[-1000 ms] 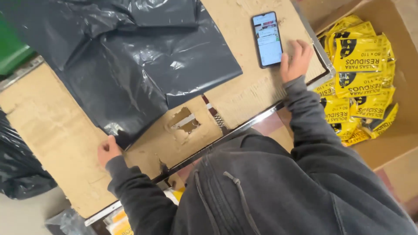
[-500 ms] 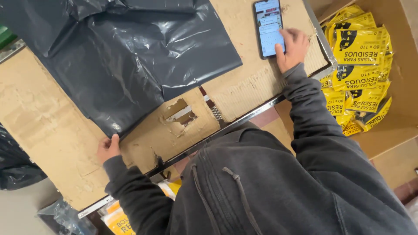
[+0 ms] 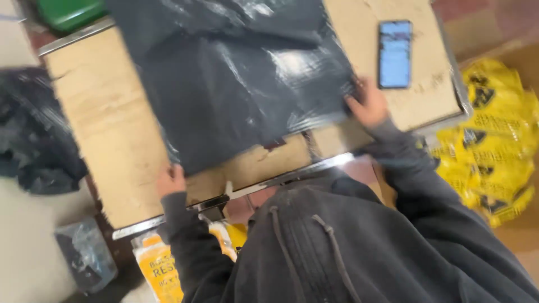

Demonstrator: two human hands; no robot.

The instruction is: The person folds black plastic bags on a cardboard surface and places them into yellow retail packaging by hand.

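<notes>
Black plastic bag (image 3: 247, 84) lies flat across the cardboard-covered worktop (image 3: 95, 129). Left hand (image 3: 170, 180) pinches its near left corner — fingers closed on the plastic. Right hand (image 3: 368, 104) grips the bag's right edge, fingers curled on it — a smartphone (image 3: 394, 54) lies just beside.

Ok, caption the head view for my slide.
Both hands, left hand and right hand, hold the black plastic bag's near corners on the cardboard-topped table, phone alongside.
</notes>
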